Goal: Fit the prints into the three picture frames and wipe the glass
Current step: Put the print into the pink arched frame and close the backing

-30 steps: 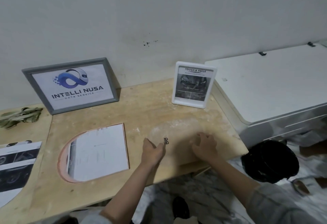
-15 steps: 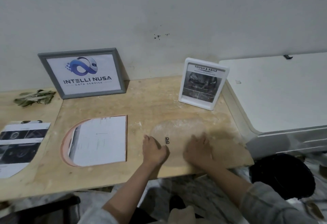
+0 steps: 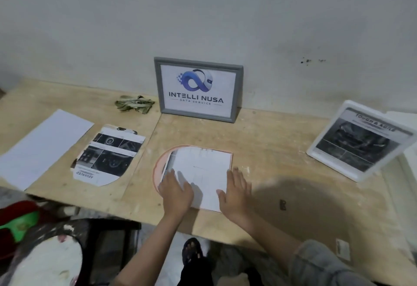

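Both hands, left [image 3: 175,192] and right [image 3: 237,192], spread flat on white sheet's [image 3: 203,173] near corners, bare tabletop [image 3: 282,150] rightward

Dim, flat indoor light; soft shadow on tabletop [image 3: 293,141]; blurred, warped edges.

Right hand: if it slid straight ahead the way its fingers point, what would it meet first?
Likely nothing soon. The right hand points up the bare table, just right of the white sheet; the grey frame at the wall lies further on, though depth is unclear.
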Motion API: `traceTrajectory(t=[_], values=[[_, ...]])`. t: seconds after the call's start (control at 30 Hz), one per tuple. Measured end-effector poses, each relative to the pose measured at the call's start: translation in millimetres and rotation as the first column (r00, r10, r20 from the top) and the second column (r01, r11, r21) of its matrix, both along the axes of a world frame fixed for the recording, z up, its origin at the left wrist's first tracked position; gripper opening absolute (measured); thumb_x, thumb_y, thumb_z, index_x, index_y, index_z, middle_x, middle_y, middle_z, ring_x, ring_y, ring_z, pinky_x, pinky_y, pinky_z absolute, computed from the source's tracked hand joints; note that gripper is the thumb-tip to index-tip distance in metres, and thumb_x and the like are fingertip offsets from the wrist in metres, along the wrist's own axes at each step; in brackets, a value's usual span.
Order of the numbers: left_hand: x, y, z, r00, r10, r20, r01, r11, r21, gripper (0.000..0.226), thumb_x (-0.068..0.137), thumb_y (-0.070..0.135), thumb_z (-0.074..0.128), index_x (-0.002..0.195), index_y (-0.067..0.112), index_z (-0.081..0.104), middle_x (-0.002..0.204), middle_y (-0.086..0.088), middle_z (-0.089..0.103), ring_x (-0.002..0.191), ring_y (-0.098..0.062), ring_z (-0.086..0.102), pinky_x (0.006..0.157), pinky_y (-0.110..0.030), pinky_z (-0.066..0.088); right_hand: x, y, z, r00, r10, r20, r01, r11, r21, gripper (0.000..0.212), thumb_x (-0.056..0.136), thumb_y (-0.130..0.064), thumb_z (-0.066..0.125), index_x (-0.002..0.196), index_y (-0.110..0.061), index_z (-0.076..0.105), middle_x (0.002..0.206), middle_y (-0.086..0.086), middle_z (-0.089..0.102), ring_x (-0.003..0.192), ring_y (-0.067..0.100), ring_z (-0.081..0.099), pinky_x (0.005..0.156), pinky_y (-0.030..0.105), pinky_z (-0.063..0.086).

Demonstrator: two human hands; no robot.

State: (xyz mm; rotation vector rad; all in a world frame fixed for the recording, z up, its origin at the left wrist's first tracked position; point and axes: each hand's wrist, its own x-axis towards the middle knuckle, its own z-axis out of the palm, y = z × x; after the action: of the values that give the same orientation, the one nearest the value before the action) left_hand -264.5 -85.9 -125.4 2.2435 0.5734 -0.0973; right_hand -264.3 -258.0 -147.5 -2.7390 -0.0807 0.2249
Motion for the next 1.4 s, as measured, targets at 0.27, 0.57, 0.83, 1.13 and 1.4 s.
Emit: traceTrajectory(t=[0.27, 0.57, 0.83, 1.13, 1.4], values=[[20, 54, -11, 0.989, -0.115, -0.088, 0.118, 0.993, 0.029, 0.058, 0.087, 0.017, 0.055, 0.139, 0.0, 0.034, 0.134, -0.018, 0.046, 0.126, -0.038, 0.041, 0.104, -0.045, 0.037, 10, 50, -38, 0.99, -0.129, -0.056, 0.129, 0.992, -0.005, 0.081, 0.092, -0.061, 0.004, 0.143, -0.001, 0.022, 0.153, 0.022, 0.018, 0.142, 0.034, 0.014, 0.115, 0.045, 0.014], [39, 55, -9, 0.978, -0.176, -0.114, 0.192, 0.969, 0.153, 0.059, 0.086, 0.019, 0.057, 0.139, 0.004, 0.036, 0.128, -0.018, 0.046, 0.122, -0.036, 0.041, 0.099, -0.039, 0.035, 8, 51, -48, 0.989, -0.145, 0.015, 0.145, 0.989, 0.013, 0.075, 0.087, -0.049, 0.037, 0.14, 0.003, 0.034, 0.149, 0.023, 0.029, 0.139, 0.036, 0.022, 0.114, 0.039, 0.005], [57, 65, 0, 0.993, 0.011, -0.116, -0.022, 0.995, -0.093, 0.008, 0.083, 0.007, 0.058, 0.091, 0.009, 0.057, 0.081, -0.003, 0.059, 0.081, -0.028, 0.056, 0.062, -0.03, 0.044, 8, 49, -53, 0.988, -0.126, 0.093, 0.118, 0.989, 0.085, 0.075, 0.093, -0.054, 0.021, 0.142, 0.002, 0.031, 0.151, 0.024, 0.025, 0.141, 0.038, 0.018, 0.112, 0.045, 0.013], [51, 79, -2, 0.982, 0.143, -0.125, -0.178, 0.926, -0.334, 0.009, 0.085, 0.001, 0.054, 0.077, -0.002, 0.056, 0.075, -0.012, 0.054, 0.071, -0.022, 0.049, 0.066, -0.032, 0.037, 11, 42, -46, 0.97, -0.182, 0.164, 0.141, 0.962, 0.233, 0.075, 0.093, -0.06, 0.02, 0.145, -0.006, 0.011, 0.152, 0.022, 0.023, 0.141, 0.032, 0.019, 0.111, 0.047, 0.023], [48, 125, 7, 0.949, 0.291, -0.12, -0.314, 0.841, -0.441, 0.014, 0.088, 0.008, 0.052, 0.101, 0.009, 0.055, 0.095, -0.006, 0.06, 0.088, -0.024, 0.057, 0.079, -0.039, 0.049, 43, 95, -18, 0.946, -0.166, 0.278, 0.049, 0.922, 0.384, 0.062, 0.088, -0.038, 0.044, 0.141, -0.01, 0.025, 0.136, 0.016, 0.042, 0.121, 0.027, 0.044, 0.097, 0.039, 0.044]])
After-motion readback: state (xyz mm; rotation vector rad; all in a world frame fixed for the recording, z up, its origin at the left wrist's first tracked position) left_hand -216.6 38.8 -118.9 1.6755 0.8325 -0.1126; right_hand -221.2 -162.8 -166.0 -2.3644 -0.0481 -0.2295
